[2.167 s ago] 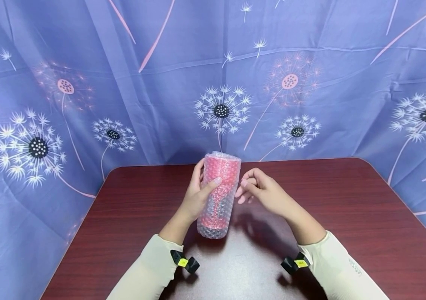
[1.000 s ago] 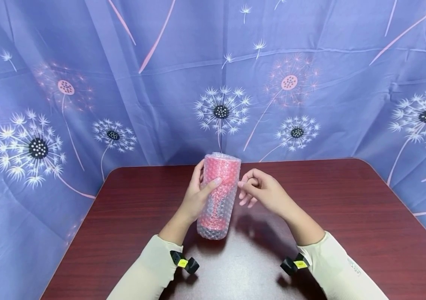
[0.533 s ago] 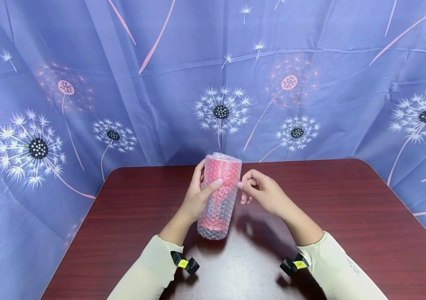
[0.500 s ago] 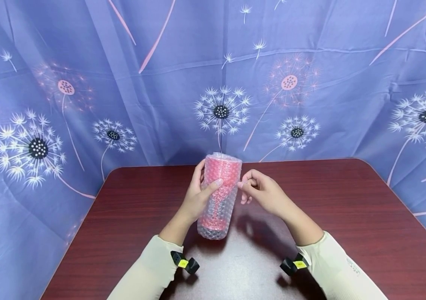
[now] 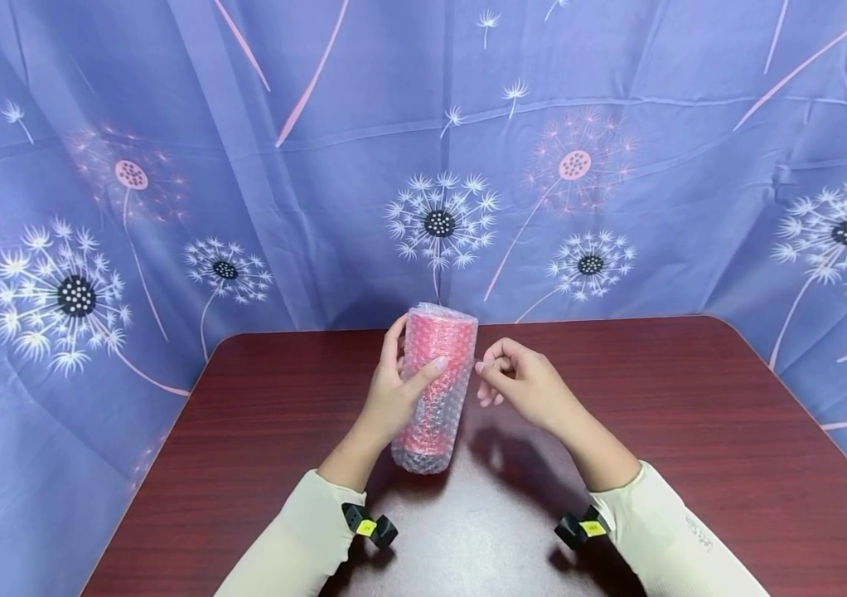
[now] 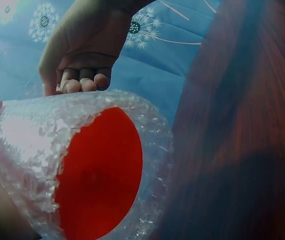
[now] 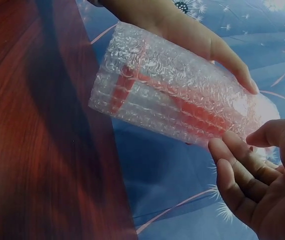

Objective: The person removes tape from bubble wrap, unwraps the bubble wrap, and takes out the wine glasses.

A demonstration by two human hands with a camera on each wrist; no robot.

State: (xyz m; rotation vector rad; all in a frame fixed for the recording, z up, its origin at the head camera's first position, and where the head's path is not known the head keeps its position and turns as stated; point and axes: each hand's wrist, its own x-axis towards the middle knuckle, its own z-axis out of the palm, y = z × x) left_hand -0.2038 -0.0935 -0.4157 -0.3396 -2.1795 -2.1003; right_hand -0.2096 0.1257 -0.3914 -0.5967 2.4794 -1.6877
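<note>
In the head view, my left hand (image 5: 397, 390) grips a tall roll of bubble wrap (image 5: 431, 390), thumb across its front. Through the film shows a red object (image 7: 202, 112), wide above and narrow in the middle; its round flat red end (image 6: 107, 175) faces the left wrist camera. The roll is tilted above the table, its top leaning slightly right. My right hand (image 5: 528, 381) is at the roll's right side, thumb and forefinger brought together and the other fingers loosely curled. Whether they pinch the wrap's edge cannot be made out, even in the right wrist view.
The reddish-brown wooden table (image 5: 692, 431) extends below and around the hands. Behind it and at both sides hangs a blue dandelion-print cloth (image 5: 319, 207), close to the table's back edge. Black wrist cameras (image 5: 580, 529) sit on both sleeves.
The roll has shifted slightly left and its top rim looks flatter. My right thumb reached the roll's side earlier; now a narrow gap shows there. My left grip stays.
</note>
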